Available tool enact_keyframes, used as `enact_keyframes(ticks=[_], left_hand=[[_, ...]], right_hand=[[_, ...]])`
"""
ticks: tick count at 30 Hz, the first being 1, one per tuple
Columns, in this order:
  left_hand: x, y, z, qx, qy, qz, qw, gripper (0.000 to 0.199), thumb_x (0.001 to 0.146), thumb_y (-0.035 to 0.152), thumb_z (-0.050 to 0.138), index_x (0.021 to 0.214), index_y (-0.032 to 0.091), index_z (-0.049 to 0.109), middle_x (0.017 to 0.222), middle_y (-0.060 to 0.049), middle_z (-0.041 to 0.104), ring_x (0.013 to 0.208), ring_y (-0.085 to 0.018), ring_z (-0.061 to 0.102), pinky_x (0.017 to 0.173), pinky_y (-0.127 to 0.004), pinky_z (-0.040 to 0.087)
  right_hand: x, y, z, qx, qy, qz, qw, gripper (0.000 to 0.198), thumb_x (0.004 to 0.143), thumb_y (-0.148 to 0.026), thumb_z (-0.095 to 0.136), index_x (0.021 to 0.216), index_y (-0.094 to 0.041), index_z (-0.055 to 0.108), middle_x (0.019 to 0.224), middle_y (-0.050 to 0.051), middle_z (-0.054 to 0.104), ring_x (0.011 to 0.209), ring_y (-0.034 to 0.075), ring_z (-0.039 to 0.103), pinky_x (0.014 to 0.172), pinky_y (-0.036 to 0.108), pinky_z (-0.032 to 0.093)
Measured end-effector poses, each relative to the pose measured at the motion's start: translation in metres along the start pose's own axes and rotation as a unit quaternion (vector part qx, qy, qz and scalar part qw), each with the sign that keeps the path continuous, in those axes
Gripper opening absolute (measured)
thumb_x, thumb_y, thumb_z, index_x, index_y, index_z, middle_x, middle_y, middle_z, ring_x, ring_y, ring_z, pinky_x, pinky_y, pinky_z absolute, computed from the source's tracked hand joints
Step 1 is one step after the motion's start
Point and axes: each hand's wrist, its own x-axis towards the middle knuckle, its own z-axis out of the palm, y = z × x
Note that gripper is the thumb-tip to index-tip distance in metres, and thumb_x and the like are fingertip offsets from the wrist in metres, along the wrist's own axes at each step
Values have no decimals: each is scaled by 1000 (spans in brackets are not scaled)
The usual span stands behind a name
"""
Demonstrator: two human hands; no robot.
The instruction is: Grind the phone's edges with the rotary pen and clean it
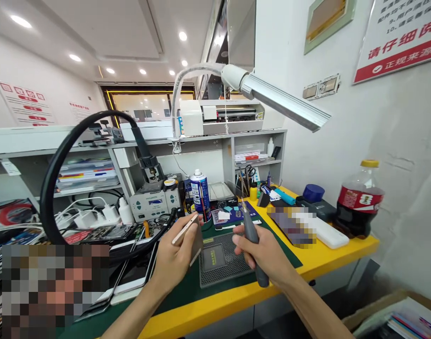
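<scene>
My left hand [171,256] is wrapped round a smartphone [197,242], held tilted with its gold-coloured edge turned up toward me. Most of the phone's faces are covered by my fingers or turned away. In my right hand [268,252] is a slim grey screwdriver [250,225] with a thin metal tip pointing up and away. The tip is apart from the phone, off to its right. Below both hands lies a grey perforated work pad [233,273] on a green mat [282,247].
A blue spray can [200,195] stands behind my left hand. Phones and tablets crowd the left side beneath a black hose [48,188] from a rework station [154,205]. On the right are a white power bank [328,230] and a cola bottle [360,202]. A lamp [286,96] hangs overhead.
</scene>
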Motion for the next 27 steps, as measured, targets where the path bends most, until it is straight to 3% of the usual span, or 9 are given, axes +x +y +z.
enact_keyframes(ticks=[6, 11, 15, 19, 22, 25, 27], left_hand=[[30, 18, 30, -157, 59, -117, 979, 47, 95, 53, 59, 125, 18, 65, 117, -13, 73, 105, -31, 72, 88, -39, 59], [51, 12, 43, -214, 107, -163, 957, 58, 92, 52, 59, 143, 24, 50, 123, -12, 67, 103, -28, 71, 85, -38, 59], [56, 2, 50, -194, 110, -156, 962, 61, 94, 48, 60, 148, 29, 41, 128, -11, 59, 117, -29, 62, 91, -39, 55], [44, -5, 48, -158, 39, -119, 980, 72, 87, 54, 70, 149, 33, 42, 143, -10, 48, 136, -35, 45, 108, -46, 44], [33, -9, 37, -114, -78, -42, 990, 77, 89, 62, 62, 154, 32, 34, 147, -11, 45, 137, -37, 43, 108, -48, 45], [29, -11, 28, -126, -145, -42, 980, 75, 88, 64, 62, 151, 31, 38, 131, -12, 56, 119, -33, 58, 96, -42, 55], [29, -11, 28, -156, -162, -68, 972, 69, 84, 62, 71, 141, 31, 47, 114, -7, 61, 104, -27, 64, 84, -35, 59]], right_hand=[[59, -8, 20, 42, -83, -21, 995, 44, 77, -48, 81, 104, -19, 61, 50, -10, 51, 42, 8, 43, 38, 19, 35], [103, 0, 21, 95, -213, 57, 971, 48, 70, -42, 89, 98, -19, 58, 57, -9, 55, 41, 7, 48, 36, 18, 36], [131, 11, 18, 141, -296, 105, 939, 22, 89, -32, 74, 94, -16, 59, 59, -10, 50, 39, 4, 41, 38, 16, 34], [146, 22, 13, 171, -360, 138, 907, 21, 100, -32, 60, 86, -15, 58, 57, -12, 42, 37, 3, 31, 39, 16, 34], [146, 32, 7, 174, -396, 155, 888, 24, 96, -35, 64, 83, -17, 56, 52, -13, 41, 35, 3, 26, 39, 17, 32], [145, 40, 3, 157, -408, 164, 884, 25, 86, -34, 74, 81, -18, 56, 46, -13, 41, 32, 4, 28, 40, 19, 32], [144, 46, 3, 148, -387, 154, 897, 24, 82, -32, 77, 80, -17, 57, 44, -12, 42, 31, 5, 30, 40, 20, 34]])
